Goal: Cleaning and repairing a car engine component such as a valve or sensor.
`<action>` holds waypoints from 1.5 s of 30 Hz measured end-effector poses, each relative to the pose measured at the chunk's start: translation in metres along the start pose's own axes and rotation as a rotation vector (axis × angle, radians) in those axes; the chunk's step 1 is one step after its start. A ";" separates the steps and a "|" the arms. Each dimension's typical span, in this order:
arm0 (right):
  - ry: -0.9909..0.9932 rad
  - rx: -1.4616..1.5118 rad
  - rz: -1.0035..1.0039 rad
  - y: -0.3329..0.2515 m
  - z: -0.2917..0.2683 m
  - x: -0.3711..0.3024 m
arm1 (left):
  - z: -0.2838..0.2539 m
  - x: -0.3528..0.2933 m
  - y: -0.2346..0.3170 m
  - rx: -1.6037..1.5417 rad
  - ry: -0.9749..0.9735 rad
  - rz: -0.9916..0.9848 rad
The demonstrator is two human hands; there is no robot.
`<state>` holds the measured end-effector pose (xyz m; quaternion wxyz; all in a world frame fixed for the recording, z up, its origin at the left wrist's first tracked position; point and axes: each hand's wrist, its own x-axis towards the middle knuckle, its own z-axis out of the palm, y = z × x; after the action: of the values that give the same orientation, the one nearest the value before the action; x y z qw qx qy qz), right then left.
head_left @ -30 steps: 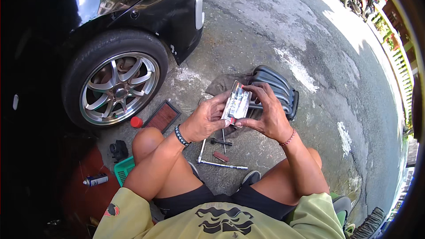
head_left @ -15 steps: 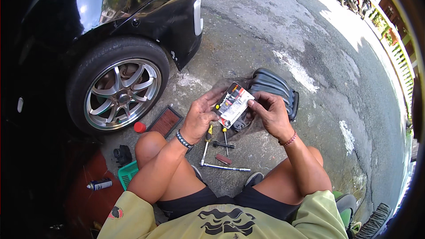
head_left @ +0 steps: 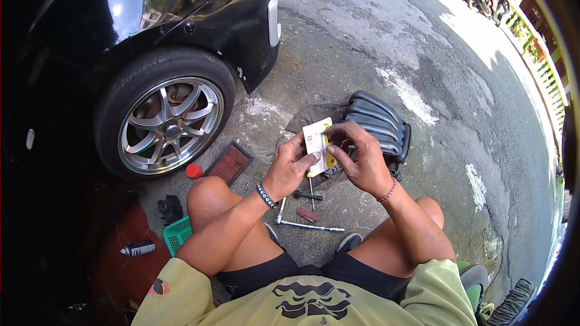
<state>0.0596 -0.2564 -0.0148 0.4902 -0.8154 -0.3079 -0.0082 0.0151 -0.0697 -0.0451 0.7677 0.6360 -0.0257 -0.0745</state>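
Observation:
A small card package [head_left: 315, 139], white with a yellow strip along one side, is held up between both hands above the ground. My left hand [head_left: 290, 169] is closed on its left side, the thumb across the white face. On the opposite edge, my right hand [head_left: 364, 160] pinches it between thumb and curled fingers. Beneath lie a screwdriver [head_left: 312, 188], a black T-shaped tool [head_left: 307, 196], a dark red pocketknife-like piece [head_left: 307, 215] and a long chrome ratchet bar [head_left: 313, 226]. Just beyond my right hand rests a ribbed black plastic housing [head_left: 377, 115] on a dark cloth [head_left: 305, 118].
A black car with a silver-spoked wheel [head_left: 172, 128] stands at the left. Near my left knee are a red cap [head_left: 193, 171], a framed air filter [head_left: 229, 163], a black part [head_left: 170, 209], a green basket [head_left: 177, 235] and a spray can [head_left: 138, 248]. A brush [head_left: 511, 305] lies at the lower right.
The card package has been turned over, from its dark-and-red printed face to a white and yellow one. Both hands have shifted their grip on it.

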 end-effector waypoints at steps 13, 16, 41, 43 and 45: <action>0.037 -0.094 -0.043 0.013 -0.007 0.005 | -0.007 0.000 -0.011 0.022 -0.011 -0.052; 0.080 -0.061 0.002 0.013 -0.005 0.006 | -0.009 0.002 -0.016 -0.152 -0.015 -0.136; 0.558 -0.101 0.464 0.007 -0.038 -0.009 | 0.007 0.122 -0.079 -0.873 -0.713 -0.627; 0.562 -0.140 0.516 0.001 -0.046 -0.002 | 0.018 0.137 -0.065 -0.690 -0.698 -0.553; 0.743 -0.133 0.454 -0.003 -0.056 0.000 | 0.029 0.151 -0.041 -0.697 -0.775 -0.600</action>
<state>0.0744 -0.3002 0.0167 0.5036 -0.8337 0.0774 -0.2130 0.1568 -0.1272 -0.0879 0.8111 0.2529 -0.0973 -0.5184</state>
